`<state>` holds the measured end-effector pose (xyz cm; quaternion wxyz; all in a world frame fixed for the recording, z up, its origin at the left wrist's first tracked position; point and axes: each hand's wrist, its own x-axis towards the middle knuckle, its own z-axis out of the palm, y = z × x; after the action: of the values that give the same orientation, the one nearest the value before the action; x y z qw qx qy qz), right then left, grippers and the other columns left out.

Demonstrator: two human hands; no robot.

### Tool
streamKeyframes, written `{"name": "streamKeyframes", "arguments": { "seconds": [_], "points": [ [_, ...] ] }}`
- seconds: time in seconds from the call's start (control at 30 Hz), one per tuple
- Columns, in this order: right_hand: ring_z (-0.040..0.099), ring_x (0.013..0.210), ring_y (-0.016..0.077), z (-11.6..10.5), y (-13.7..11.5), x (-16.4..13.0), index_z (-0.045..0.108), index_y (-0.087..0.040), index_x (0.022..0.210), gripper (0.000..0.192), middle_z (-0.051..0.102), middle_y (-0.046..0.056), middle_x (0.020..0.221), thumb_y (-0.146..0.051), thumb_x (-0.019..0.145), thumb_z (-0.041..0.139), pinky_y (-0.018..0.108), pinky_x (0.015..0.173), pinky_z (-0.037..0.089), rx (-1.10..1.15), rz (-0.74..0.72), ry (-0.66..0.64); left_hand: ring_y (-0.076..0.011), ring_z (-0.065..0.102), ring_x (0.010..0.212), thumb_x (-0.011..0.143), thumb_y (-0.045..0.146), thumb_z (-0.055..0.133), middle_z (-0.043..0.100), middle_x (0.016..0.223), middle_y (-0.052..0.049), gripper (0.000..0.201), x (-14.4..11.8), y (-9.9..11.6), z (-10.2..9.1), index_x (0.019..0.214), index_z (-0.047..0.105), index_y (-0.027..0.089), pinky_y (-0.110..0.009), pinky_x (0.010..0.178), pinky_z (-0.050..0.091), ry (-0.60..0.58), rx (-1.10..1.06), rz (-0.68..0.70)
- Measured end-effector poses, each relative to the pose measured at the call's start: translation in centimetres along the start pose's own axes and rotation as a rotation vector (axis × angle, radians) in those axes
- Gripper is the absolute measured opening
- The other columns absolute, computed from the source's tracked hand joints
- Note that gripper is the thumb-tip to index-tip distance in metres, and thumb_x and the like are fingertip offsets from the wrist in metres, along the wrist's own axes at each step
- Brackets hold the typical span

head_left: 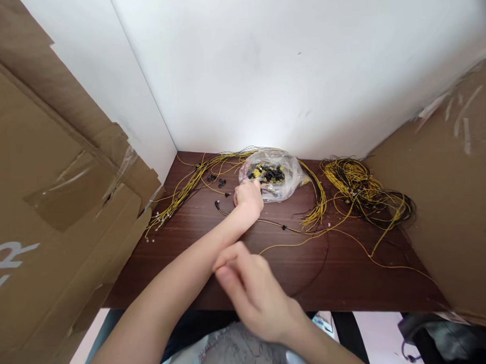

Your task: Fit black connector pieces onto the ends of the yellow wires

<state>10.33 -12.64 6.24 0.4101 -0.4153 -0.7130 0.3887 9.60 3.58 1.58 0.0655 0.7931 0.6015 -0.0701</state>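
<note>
My left hand reaches across the dark wooden table to the near edge of a clear plastic bag. Small black and yellow parts fill the bag. The fingers curl at the bag's mouth and their tips are hidden. My right hand hovers over the table's front edge, blurred, with fingers pressed together and nothing visible in them. A loose yellow wire ends just right of it. A thin dark wire with small black pieces runs under my left wrist.
A fan of yellow wires lies at the left back, a tangled yellow-and-black wire coil at the right. A few small black parts lie loose near the bag. Cardboard sheets flank both sides; a white wall stands behind.
</note>
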Motion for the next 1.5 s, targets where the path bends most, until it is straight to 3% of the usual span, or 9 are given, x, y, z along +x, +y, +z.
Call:
{"name": "streamKeyframes", "arguments": {
  "seconds": [0.13, 0.23, 0.37, 0.47, 0.73, 0.9, 1.03, 1.27, 1.5],
  "points": [
    [0.034, 0.042, 0.0085, -3.1, 1.9, 1.1, 0.047, -0.022, 0.091, 0.013, 0.036, -0.008, 0.051, -0.032, 0.093, 0.038, 0.021, 0.042, 0.03, 0.255, 0.104, 0.285, -0.0226, 0.061, 0.093, 0.089, 0.015, 0.033, 0.056, 0.107, -0.018, 0.029, 0.0, -0.4, 0.3, 0.114, 0.047, 0.011, -0.03, 0.074, 0.05, 0.021, -0.009, 0.036],
    [0.034, 0.041, 0.0077, -6.4, 3.7, 3.0, 0.047, -0.022, 0.087, 0.01, 0.034, -0.011, 0.047, -0.032, 0.089, 0.047, 0.023, 0.049, 0.041, 0.282, 0.069, 0.476, -0.0237, 0.061, 0.094, 0.088, 0.02, 0.037, 0.056, 0.106, -0.018, 0.027, 0.0, -0.9, 0.4, 0.112, 0.047, 0.011, -0.031, 0.076, 0.049, 0.037, -0.018, 0.079],
    [0.041, 0.043, 0.0083, -10.4, 6.8, 5.2, 0.051, -0.02, 0.08, 0.014, 0.041, -0.009, 0.046, -0.033, 0.082, 0.056, 0.025, 0.052, 0.046, 0.203, 0.102, 0.564, -0.0261, 0.061, 0.094, 0.085, 0.016, 0.037, 0.055, 0.106, -0.019, 0.029, -0.5, -1.8, 0.5, 0.112, 0.045, 0.011, -0.033, 0.075, 0.049, 0.087, -0.021, 0.157],
    [0.042, 0.042, 0.0076, -11.7, 9.3, 5.8, 0.053, -0.018, 0.078, 0.016, 0.044, -0.008, 0.048, -0.033, 0.08, 0.058, 0.022, 0.046, 0.043, 0.205, 0.128, 0.613, -0.0273, 0.062, 0.091, 0.083, 0.013, 0.037, 0.054, 0.105, -0.016, 0.031, -1.1, -2.5, 0.6, 0.113, 0.044, 0.013, -0.035, 0.073, 0.049, 0.13, -0.012, 0.21],
    [0.047, 0.046, 0.009, -11.1, 11.6, 5.0, 0.055, -0.016, 0.077, 0.023, 0.05, -0.005, 0.055, -0.038, 0.076, 0.062, 0.023, 0.046, 0.045, 0.222, 0.239, 0.664, -0.0256, 0.063, 0.086, 0.082, 0.012, 0.037, 0.054, 0.104, -0.013, 0.03, -1.6, -3.1, 1.1, 0.112, 0.043, 0.014, -0.034, 0.069, 0.049, 0.213, -0.035, 0.199],
    [0.051, 0.053, 0.0109, -9.9, 12.1, 4.6, 0.057, -0.016, 0.08, 0.023, 0.054, -0.002, 0.062, -0.039, 0.078, 0.06, 0.024, 0.052, 0.046, 0.196, 0.241, 0.599, -0.0196, 0.062, 0.083, 0.083, 0.014, 0.04, 0.056, 0.103, -0.007, 0.019, -1.4, -4.3, 1.6, 0.099, 0.048, 0.018, -0.03, 0.074, 0.048, 0.376, -0.311, 0.165],
    [0.051, 0.055, 0.0123, -9.2, 12.7, 4.6, 0.058, -0.018, 0.08, 0.023, 0.055, -0.002, 0.063, -0.041, 0.077, 0.06, 0.024, 0.054, 0.045, 0.194, 0.239, 0.573, -0.0163, 0.06, 0.086, 0.088, 0.016, 0.037, 0.056, 0.101, -0.004, 0.019, -1.2, -4.8, 2.1, 0.095, 0.054, 0.019, -0.027, 0.074, 0.046, 0.498, -0.43, 0.31],
    [0.05, 0.054, 0.0121, -8.9, 13.2, 4.7, 0.059, -0.017, 0.079, 0.023, 0.056, -0.001, 0.063, -0.041, 0.078, 0.06, 0.025, 0.056, 0.044, 0.151, 0.244, 0.535, -0.0189, 0.058, 0.088, 0.087, 0.039, 0.049, 0.059, 0.094, -0.004, 0.024, -1.1, -4.8, 2.8, 0.092, 0.062, 0.02, -0.027, 0.065, 0.045, 0.478, -0.357, 0.431],
    [0.049, 0.05, 0.0096, -8.7, 12.7, 5.0, 0.057, -0.017, 0.076, 0.025, 0.054, -0.003, 0.06, -0.041, 0.076, 0.063, 0.024, 0.052, 0.042, 0.288, 0.258, 0.527, -0.018, 0.059, 0.087, 0.085, 0.026, 0.054, 0.061, 0.094, -0.004, 0.017, -0.6, -5.7, 3.0, 0.094, 0.066, 0.019, -0.029, 0.076, 0.047, 0.413, -0.519, 0.443]
  ]
}}
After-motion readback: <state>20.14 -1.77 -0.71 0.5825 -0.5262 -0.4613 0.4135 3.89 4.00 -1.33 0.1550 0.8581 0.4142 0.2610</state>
